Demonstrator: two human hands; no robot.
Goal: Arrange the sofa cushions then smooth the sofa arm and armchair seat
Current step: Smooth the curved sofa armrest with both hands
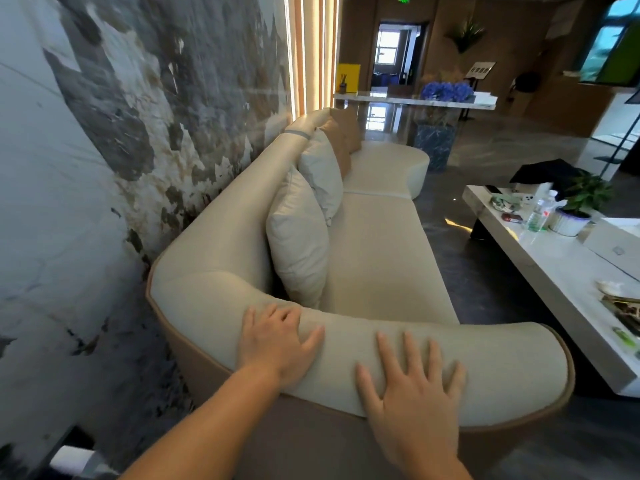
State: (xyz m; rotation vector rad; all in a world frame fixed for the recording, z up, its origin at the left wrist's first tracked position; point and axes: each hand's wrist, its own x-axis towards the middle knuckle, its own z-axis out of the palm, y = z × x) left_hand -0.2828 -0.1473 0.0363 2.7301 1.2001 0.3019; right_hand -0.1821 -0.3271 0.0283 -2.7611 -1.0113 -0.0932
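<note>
A cream sofa stretches away from me, its padded arm (491, 368) curving across the near foreground. My left hand (277, 344) lies flat on the arm's left part, fingers spread over the top. My right hand (412, 393) lies flat on the arm to the right of it, fingers apart. Neither hand holds anything. Two cream cushions, the nearer cushion (298, 244) and the one behind (323, 171), lean upright against the backrest. Two tan cushions (343, 136) stand behind them at the far end. The sofa seat (377, 251) is bare.
A marbled wall (104, 133) runs along the sofa's left. A white low table (554, 271) at right carries a potted plant (578, 209), a bottle and small items. Dark glossy floor lies between sofa and table. A counter with blue flowers (446, 90) stands beyond.
</note>
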